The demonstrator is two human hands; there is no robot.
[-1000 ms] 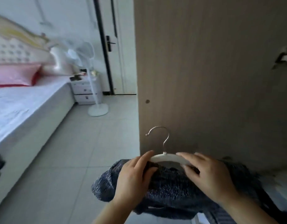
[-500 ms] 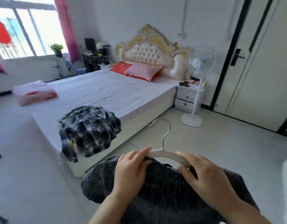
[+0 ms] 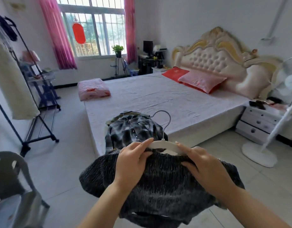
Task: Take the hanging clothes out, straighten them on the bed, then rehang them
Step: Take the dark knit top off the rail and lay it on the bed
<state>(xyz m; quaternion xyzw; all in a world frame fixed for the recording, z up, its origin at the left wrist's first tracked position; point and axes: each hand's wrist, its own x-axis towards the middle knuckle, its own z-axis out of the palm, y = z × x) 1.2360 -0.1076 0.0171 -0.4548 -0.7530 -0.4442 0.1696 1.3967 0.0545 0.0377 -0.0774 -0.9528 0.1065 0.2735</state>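
both hands (image 3: 133, 159) gripping hangered dark garment (image 3: 160, 183), bed (image 3: 158, 99) beyond

I can only see the hook and the middle of the white hanger (image 3: 163, 144). Its two ends are hidden under the left hand (image 3: 132, 162), the right hand (image 3: 206, 167) and the dark top (image 3: 158, 186). Both arms are cut off by the bottom edge.

On the near corner of the bed (image 3: 158, 99), the lower part of the checked shirt (image 3: 130, 130) is hidden behind the dark top. To the right of the bed, the fan (image 3: 288, 83) is blurry and cut off by the edge. The small things on the nightstand (image 3: 257, 122) beside the bed are too tiny to name. Left of the bed, the chair (image 3: 10, 178) and the clothes rack (image 3: 35, 112) are cut off too.
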